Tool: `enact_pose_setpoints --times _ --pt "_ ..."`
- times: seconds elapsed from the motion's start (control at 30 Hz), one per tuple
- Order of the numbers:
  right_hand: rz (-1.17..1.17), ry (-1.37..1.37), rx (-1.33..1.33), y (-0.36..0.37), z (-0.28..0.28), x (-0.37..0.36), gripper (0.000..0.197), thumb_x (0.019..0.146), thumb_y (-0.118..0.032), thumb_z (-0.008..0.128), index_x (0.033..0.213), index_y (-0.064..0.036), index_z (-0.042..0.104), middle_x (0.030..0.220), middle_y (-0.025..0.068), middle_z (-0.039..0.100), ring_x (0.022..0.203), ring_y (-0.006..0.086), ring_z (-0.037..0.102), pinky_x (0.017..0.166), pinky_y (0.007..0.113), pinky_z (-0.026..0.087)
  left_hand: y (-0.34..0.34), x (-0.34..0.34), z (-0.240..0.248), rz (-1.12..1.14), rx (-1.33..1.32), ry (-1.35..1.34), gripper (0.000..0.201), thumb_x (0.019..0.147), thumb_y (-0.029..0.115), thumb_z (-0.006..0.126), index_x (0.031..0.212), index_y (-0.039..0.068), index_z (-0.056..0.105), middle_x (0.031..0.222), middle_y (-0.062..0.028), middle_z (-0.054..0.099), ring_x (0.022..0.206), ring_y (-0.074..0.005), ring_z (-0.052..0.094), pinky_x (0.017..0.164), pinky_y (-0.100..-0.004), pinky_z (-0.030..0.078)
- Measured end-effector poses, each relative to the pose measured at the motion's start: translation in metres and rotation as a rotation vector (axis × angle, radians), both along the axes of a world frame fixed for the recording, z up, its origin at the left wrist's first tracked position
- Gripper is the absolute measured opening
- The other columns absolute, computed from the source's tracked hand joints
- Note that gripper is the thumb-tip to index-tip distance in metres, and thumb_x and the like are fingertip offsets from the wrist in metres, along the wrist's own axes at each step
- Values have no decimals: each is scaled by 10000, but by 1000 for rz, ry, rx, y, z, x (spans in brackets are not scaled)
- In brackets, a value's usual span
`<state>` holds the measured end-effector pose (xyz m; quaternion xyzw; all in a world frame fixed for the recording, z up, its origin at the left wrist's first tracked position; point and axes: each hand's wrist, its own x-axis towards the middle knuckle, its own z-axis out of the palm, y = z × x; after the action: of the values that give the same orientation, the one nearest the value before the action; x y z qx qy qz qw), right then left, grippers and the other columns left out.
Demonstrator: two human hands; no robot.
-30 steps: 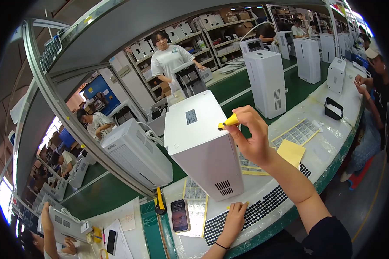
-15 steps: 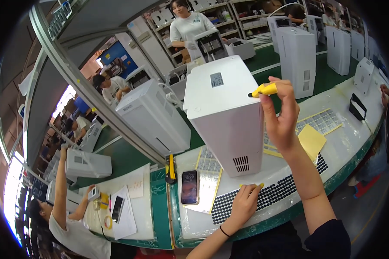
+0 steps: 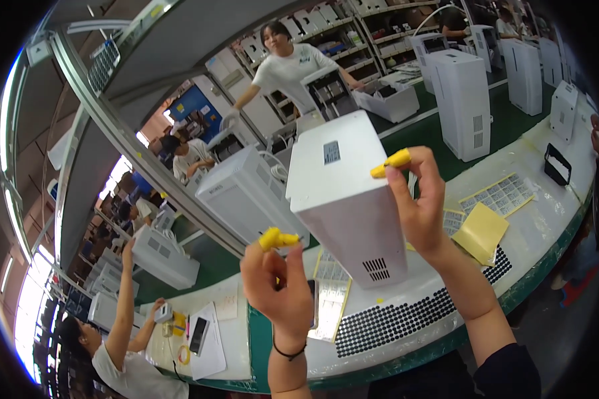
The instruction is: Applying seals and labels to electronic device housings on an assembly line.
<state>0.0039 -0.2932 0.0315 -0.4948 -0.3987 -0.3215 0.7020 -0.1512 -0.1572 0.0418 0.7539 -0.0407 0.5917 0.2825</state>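
Note:
A tall white appliance housing (image 3: 353,219) with a grey label (image 3: 331,153) on its top face stands on the bench before me. At the right edge of that top, my right hand (image 3: 419,206) is closed in a pinch, a yellow finger cot over the index finger. Whatever lies between its fingertips is hidden. My left hand (image 3: 279,286), also wearing yellow on its fingers, is raised left of the housing, pinching a small dark piece that looks like a black round pad (image 3: 302,238). Below lies a sheet of black round pads (image 3: 406,312).
Yellow backing paper (image 3: 480,229) and label sheets (image 3: 502,193) lie to the right. A phone (image 3: 313,302) is partly behind my left hand. Another white housing (image 3: 246,189) stands on the green conveyor. Co-workers are at the left and across the line. A black tray (image 3: 557,166) sits far right.
My left hand has risen from the pad sheet to beside the housing with a small dark piece. The black pad at my right fingertips no longer shows. The whole view has shifted slightly.

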Motion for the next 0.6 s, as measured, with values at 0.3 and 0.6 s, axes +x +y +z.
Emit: enact_pose_setpoints --times 0.3,0.6 --pt "45 23 14 -6 2 3 89 906 -30 589 946 8 518 871 80 572 822 151 635 761 266 490 18 35 48 -24 16 263 373 822 -75 653 1171 9 550 891 -14 586 527 -31 329 463 -203 257" --pt "50 38 20 -4 4 5 88 899 -30 600 934 7 528 858 77 583 806 147 636 752 261 492 17 41 66 110 155 414 245 773 -16 697 1009 29 651 876 -2 627 609 -51 396 538 -209 325"
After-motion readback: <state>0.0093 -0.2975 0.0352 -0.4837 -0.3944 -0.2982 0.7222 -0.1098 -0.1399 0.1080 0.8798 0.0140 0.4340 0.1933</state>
